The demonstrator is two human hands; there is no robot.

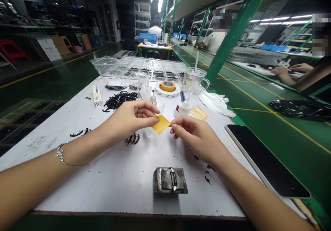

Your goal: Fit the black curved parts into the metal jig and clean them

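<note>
Nearest us on the desk (121, 186), a metal block (164, 181) carries a curved black piece (174, 177) on its top. Beyond it, over the desk, we hold up a small yellow sheet (160, 124). To handle it well, we should keep to its margins, press lightly and draw evenly, so that it neither creases nor tears. Our left grip (130, 118) pinches the sheet's left side, thumb against fingertips, the other fingers loosely curled; our right grip (192, 131), thumb and forefinger drawn together, seems to pinch its right corner. Behind stand a white bottle (181, 110) and thin wooden sticks (199, 113), then an orange tape roll (167, 86) and a glass cup (191, 83).
</note>
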